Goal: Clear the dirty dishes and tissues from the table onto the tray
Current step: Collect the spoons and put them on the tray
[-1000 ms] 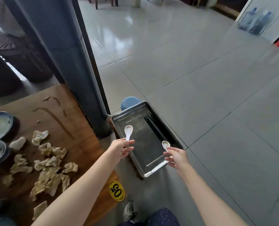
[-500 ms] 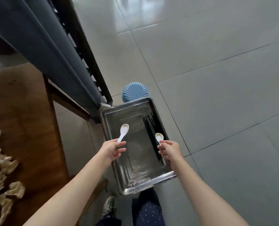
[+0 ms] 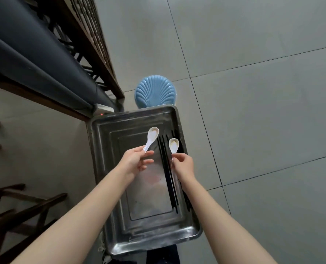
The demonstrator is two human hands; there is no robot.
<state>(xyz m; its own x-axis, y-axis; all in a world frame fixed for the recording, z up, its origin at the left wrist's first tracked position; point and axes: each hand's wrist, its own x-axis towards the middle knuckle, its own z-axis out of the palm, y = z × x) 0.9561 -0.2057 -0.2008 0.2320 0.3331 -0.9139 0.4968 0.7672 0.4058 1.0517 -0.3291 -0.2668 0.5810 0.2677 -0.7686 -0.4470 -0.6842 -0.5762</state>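
Two pinches: our left hand [image 3: 136,161] holds the left spoon [image 3: 152,137] by its handle, our right hand [image 3: 183,164] the right spoon [image 3: 174,145], both over the tray [image 3: 139,242] toward its far right corner, where black chopsticks [image 3: 167,174] lie along the right edge.

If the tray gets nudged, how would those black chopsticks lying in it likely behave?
The black chopsticks look thin, stiff and light, so probably easy to lift. Lying loose on the smooth metal tray, they would likely slide or roll toward its raised rim.

Two spoons [image 3: 152,139] [image 3: 174,145], one tray [image 3: 110,159]
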